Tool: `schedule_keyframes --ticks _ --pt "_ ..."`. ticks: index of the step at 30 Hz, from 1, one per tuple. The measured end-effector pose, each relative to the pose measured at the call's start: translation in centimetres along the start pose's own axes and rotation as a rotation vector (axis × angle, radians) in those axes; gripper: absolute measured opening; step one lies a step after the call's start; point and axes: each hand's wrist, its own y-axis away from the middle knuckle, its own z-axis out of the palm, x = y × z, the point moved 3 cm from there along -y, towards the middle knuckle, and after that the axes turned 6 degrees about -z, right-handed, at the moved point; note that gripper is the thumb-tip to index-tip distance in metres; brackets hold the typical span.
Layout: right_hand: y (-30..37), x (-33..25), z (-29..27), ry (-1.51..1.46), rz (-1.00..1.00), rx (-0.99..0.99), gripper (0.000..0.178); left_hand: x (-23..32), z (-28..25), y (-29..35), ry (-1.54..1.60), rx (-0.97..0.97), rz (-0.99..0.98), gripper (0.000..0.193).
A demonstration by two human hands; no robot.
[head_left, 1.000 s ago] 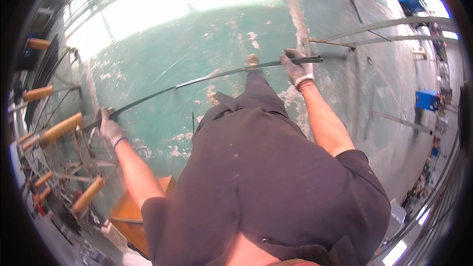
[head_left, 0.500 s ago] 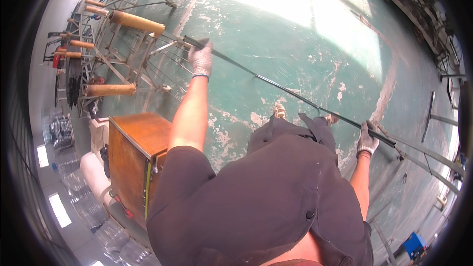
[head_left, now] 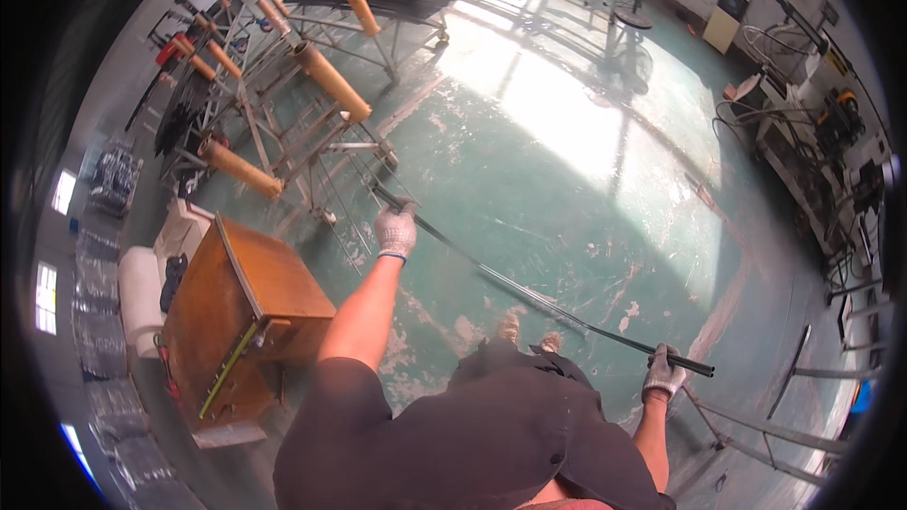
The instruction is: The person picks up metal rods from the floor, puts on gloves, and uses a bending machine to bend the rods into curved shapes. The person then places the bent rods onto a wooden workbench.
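Note:
Long, thin dark strips [head_left: 539, 298], at least two side by side, stretch across in front of my body above the floor. My left hand [head_left: 396, 229], in a pale knit glove, is closed round them near their far left end. Near the opposite end my right hand [head_left: 664, 376], gloved too, grips them, and a short length sticks out past it. Between the hands the strips slope down to the right and look slightly bent. The left end comes close to a metal rack [head_left: 326, 165].
Cardboard tubes [head_left: 331, 83] jut from the racks at left; dark strips [head_left: 373, 2] lie on one behind. A brown wooden desk [head_left: 283, 274] stands beside my left arm. Metal frame bars [head_left: 775, 425] lie past my right hand. Machinery with cables [head_left: 794, 123] lines the right wall.
The view has tilted up, showing more of the room ahead, and both hands sit lower in the picture. Both still hold the strips.

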Motion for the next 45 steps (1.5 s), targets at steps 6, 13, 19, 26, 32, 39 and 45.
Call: schedule_keyframes --ticks 6,13,19,26,32,39,45 --pt "-4.8 -5.5 2.9 0.113 -0.087 -0.135 0.025 4.7 -5.4 3.1 -0.098 0.165 0.047 0.013" --pt "-9.0 -13.9 14.1 0.225 -0.24 -0.328 0.027 6.0 -13.6 2.4 -0.076 0.384 0.065 0.015" --pt "-11.1 -21.3 30.3 0.373 -0.52 -0.568 0.035 -1.0 -23.2 -4.3 -0.182 0.555 0.003 0.024" --pt "-9.5 -30.4 49.5 0.428 -0.531 -0.715 0.04 -2.9 -31.8 -11.9 -0.228 0.659 -0.129 0.03" --pt "-10.4 -34.4 61.7 0.341 -0.449 -0.894 0.032 -5.0 -35.3 -17.1 -0.18 0.72 -0.134 0.03" --pt "-10.3 -37.0 70.3 0.269 -0.438 -0.983 0.029 -5.0 -36.5 -17.0 -0.224 0.794 -0.187 0.025" --pt "-9.5 -38.8 75.2 0.327 -0.423 -1.072 0.03 -4.5 -38.5 -14.7 -0.311 0.862 -0.277 0.026"
